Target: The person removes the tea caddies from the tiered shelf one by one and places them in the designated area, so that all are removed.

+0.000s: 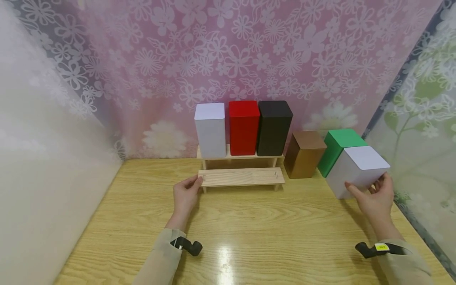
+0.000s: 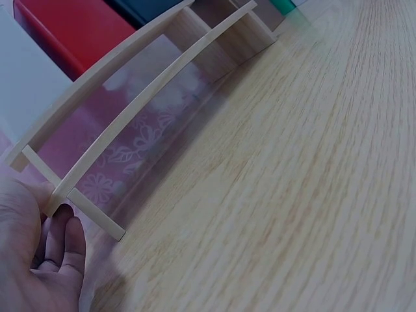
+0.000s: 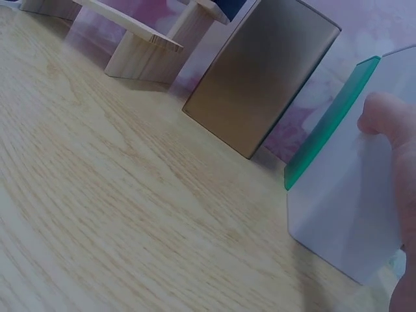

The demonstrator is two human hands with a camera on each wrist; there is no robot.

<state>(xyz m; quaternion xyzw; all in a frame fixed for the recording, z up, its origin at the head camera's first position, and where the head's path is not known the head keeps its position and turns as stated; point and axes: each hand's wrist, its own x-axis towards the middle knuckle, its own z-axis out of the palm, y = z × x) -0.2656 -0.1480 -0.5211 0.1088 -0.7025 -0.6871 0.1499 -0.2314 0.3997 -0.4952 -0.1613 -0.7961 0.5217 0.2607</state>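
My left hand [image 1: 186, 194] pinches the left end of the lower board of a two-tier wooden shelf [image 1: 240, 177]; the left wrist view shows the thumb over that board's end and fingers curled beneath. At the far right, my right hand [image 1: 377, 200] grips a white box [image 1: 350, 174] between thumb and fingers. This box stands in front of a green box [image 1: 343, 138], partly hiding it. Whether its base touches the table is hard to tell. On the upper tier stand another white box [image 1: 211, 132], a red box [image 1: 244, 128] and a black box [image 1: 273, 128].
A brown box [image 1: 305, 156] stands on the table between the shelf and the green box. The wood-grain table [image 1: 270, 233] runs back to a pink flowered curtain [image 1: 228, 59]. A pale wall [image 1: 50, 158] borders the left side, and a flowered curtain [image 1: 424, 130] the right.
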